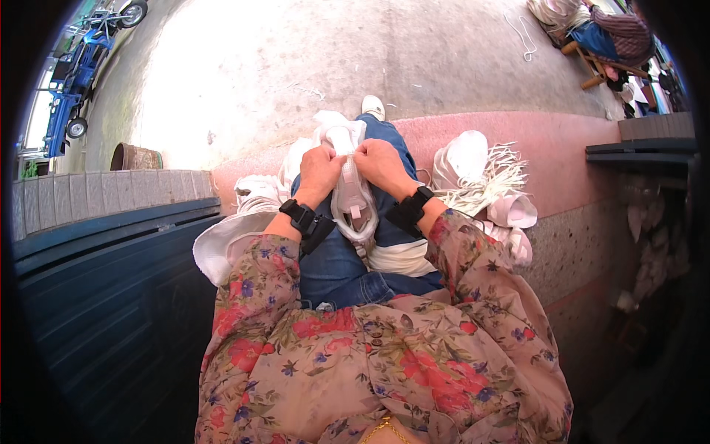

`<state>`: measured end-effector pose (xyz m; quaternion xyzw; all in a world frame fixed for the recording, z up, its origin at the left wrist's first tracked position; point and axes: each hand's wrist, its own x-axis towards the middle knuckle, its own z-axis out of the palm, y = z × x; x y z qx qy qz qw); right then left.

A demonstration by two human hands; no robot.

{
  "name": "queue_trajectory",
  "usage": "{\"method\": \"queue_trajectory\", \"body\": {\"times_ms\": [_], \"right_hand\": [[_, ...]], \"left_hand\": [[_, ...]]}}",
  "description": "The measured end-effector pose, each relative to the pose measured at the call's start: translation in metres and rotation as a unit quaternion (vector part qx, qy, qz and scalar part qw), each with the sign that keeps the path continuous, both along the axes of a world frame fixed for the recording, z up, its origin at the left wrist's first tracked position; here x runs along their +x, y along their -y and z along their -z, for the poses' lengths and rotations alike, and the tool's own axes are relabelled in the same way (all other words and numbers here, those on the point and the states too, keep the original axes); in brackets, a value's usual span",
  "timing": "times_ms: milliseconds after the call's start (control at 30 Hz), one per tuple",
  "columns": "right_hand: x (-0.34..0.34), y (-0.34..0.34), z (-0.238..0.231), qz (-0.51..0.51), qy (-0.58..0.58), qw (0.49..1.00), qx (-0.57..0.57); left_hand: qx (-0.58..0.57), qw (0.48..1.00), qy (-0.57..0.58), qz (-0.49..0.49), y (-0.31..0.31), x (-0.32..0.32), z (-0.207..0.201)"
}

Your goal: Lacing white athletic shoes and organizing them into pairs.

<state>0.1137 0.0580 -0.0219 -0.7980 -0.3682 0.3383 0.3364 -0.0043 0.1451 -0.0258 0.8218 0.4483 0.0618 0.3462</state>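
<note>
A white and pale pink shoe upper (pixel 355 198) lies lengthwise across my lap, its open end toward me. My left hand (pixel 320 174) is closed in a pinch at the upper's left edge, near the lacing area. Opposite it, my right hand (pixel 381 164) pinches the right edge, the fingertips of both hands almost meeting. Whether a lace is between the fingers is too small to tell. Beyond the hands, whitish material (pixel 336 124) sticks up at the far end of the upper. Both wrists carry black straps.
White laces (pixel 497 177) spill beside a white upper (pixel 466 155) on my right, with pinkish uppers (pixel 512 211) nearer. More white uppers (pixel 222 248) are stacked on my left. A bucket (pixel 135 157) and blue vehicle (pixel 74 81) stand far left; another person (pixel 617 37) sits far right.
</note>
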Motion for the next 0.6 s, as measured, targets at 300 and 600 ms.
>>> {"method": "queue_trajectory", "body": {"times_ms": [300,600], "right_hand": [[0.0024,-0.0015,0.0000,-0.037,0.006,0.999,-0.016],[0.0012,-0.0014,-0.0027,-0.082,0.103,0.990,0.048]], "left_hand": [[-0.035,0.999,0.023,-0.033,0.0031,-0.0011,-0.0009],[-0.025,0.999,0.030,-0.034,0.0063,-0.0029,-0.0079]]}}
